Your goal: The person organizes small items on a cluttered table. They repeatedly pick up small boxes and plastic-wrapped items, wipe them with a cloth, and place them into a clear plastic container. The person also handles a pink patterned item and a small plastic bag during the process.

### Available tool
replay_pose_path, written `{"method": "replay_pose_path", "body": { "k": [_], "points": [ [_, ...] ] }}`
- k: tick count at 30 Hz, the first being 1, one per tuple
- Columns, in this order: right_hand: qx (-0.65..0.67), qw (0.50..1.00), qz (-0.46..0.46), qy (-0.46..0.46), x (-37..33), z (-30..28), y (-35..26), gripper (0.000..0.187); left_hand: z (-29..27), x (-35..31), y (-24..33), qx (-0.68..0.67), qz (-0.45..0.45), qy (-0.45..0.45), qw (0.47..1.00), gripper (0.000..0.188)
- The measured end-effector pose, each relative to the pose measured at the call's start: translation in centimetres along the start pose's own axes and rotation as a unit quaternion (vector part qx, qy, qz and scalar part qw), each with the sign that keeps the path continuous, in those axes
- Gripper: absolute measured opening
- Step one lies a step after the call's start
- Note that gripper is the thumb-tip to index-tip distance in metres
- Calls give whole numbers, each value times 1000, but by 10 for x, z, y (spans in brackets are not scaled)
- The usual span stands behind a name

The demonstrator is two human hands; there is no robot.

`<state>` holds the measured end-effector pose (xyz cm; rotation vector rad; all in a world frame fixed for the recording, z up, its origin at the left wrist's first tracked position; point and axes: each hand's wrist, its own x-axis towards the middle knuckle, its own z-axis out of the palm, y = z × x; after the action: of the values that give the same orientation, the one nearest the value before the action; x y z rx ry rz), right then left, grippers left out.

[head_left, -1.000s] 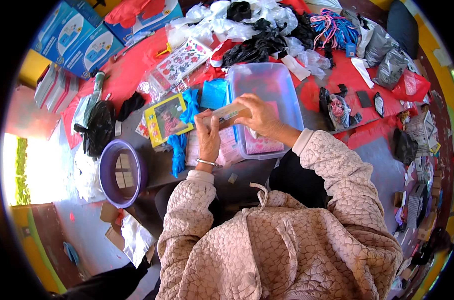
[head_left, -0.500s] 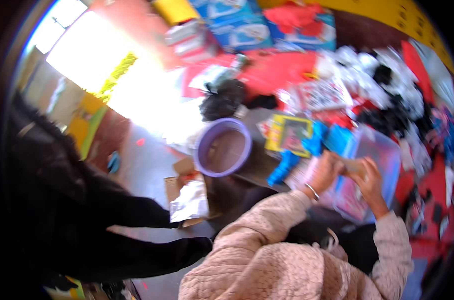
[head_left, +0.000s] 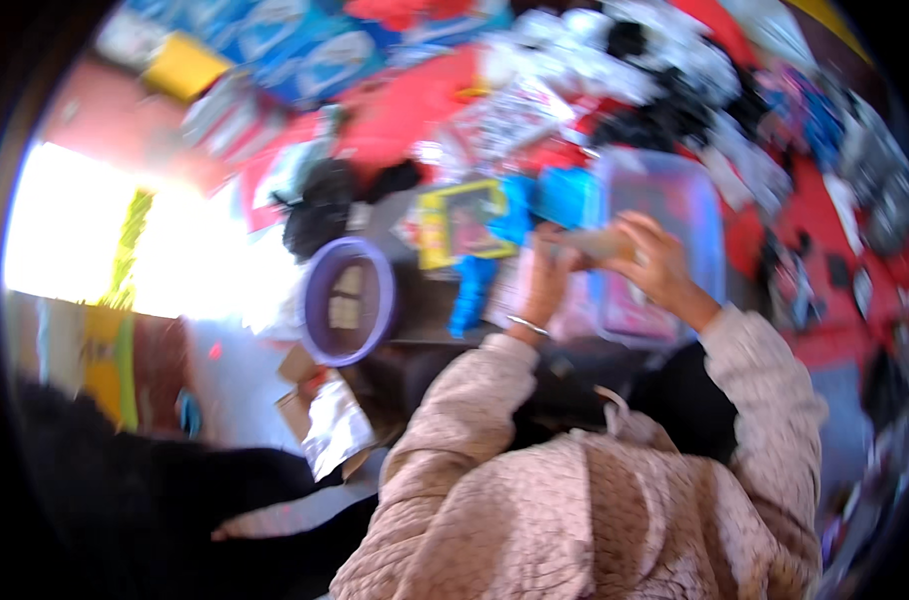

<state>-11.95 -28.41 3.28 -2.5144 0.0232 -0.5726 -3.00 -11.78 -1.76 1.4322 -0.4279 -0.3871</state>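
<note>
My left hand [head_left: 543, 268] and my right hand [head_left: 658, 262] are both closed on a small tan, bar-shaped thing [head_left: 597, 243], one at each end. Motion blur hides what kind it is. The hands hold it level above the left side of a clear plastic bin [head_left: 713, 235], whose inside shows pink. A blue cloth-like piece [head_left: 516, 207] and a second blue piece [head_left: 472, 295] lie beside my left hand. Left of these is a yellow-edged packet or frame [head_left: 433, 228]. A purple basin [head_left: 313, 330] stands further left with a few pale blocks [head_left: 346, 298] inside.
An opened cardboard box [head_left: 297, 412] with silvery wrapping sits below the basin. A person's dark-clothed legs [head_left: 165, 490] are at lower left. Black bags [head_left: 320, 205], piled white and black plastic bags [head_left: 665, 75] and blue packs [head_left: 305, 50] cover the red surface behind.
The view has turned, so the basin, bin and packs appear further left. Both hands keep hold of the tan bar-shaped thing, now nearer the bin's left side.
</note>
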Motion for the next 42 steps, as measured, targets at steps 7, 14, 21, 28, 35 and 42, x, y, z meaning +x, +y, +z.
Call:
{"method": "replay_pose_path", "body": {
  "k": [7, 14, 21, 28, 35, 42],
  "points": [
    [48, 998, 36, -14, -11, -16, 4, 46, 12, -3, 3, 107, 110, -17, 988, 34],
    [39, 997, 49, -39, -13, -14, -4, 45, 4, -9, -3, 151, 123, -16, 981, 42],
    [51, 993, 69, -80, -8, -24, -10, 45, 9, -8, 17, 3, 42, -64, 997, 26],
    [1, 997, 24, -77, -10, -26, -7, 49, 13, -9, 23, 102, 94, -51, 989, 28],
    [-89, 992, -18, -88, -14, -28, -9, 52, 15, -13, 29, 123, 55, -59, 989, 29],
    [-137, 987, -51, -72, -17, -22, -6, 55, 11, -11, 16, 193, 116, -64, 972, 25]
  ]
}}
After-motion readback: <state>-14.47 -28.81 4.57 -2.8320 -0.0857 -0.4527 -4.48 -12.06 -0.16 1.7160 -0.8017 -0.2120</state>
